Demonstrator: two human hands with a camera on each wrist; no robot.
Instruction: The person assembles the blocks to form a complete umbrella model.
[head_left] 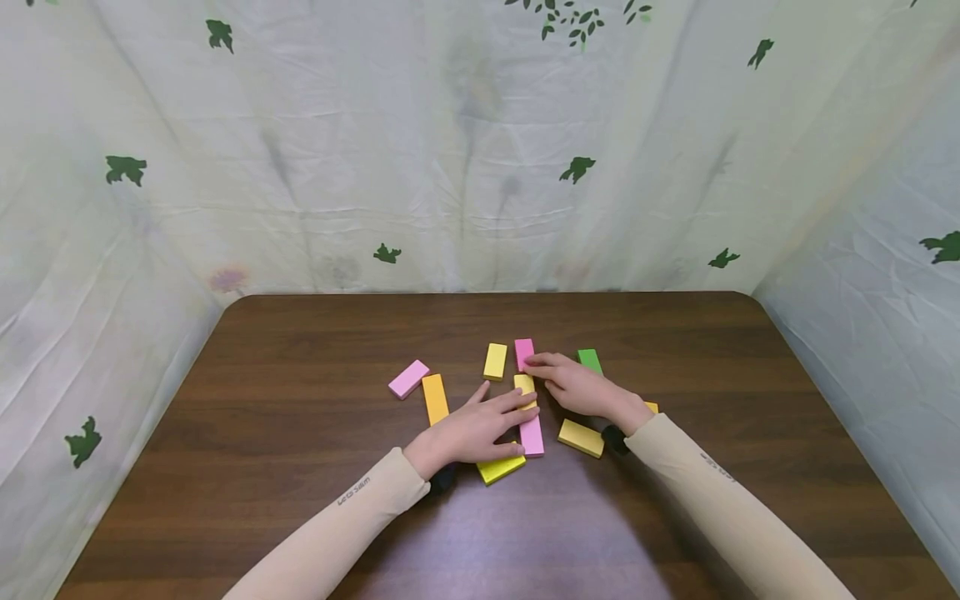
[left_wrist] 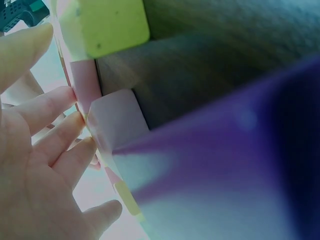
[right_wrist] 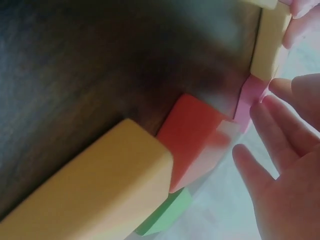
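Observation:
A bright pink block (head_left: 523,352), a yellow block (head_left: 524,382) and a light pink block (head_left: 532,437) lie end to end in a line running away from me. My left hand (head_left: 476,427) is spread palm down, its fingertips on the yellow and light pink blocks. Part of a brighter yellow block (head_left: 501,472) shows under its thumb. From the right, my right hand (head_left: 581,387) reaches in with extended fingers and touches the near end of the bright pink block. In the right wrist view, a red block (right_wrist: 192,135) lies near this hand; the head view hides it.
Left of the line lie an orange block (head_left: 435,398) and another light pink block (head_left: 408,379). A yellow block (head_left: 495,361) sits farther back. Around my right wrist are a green block (head_left: 590,360), a pale yellow block (head_left: 581,437) and a partly covered orange one (head_left: 652,407).

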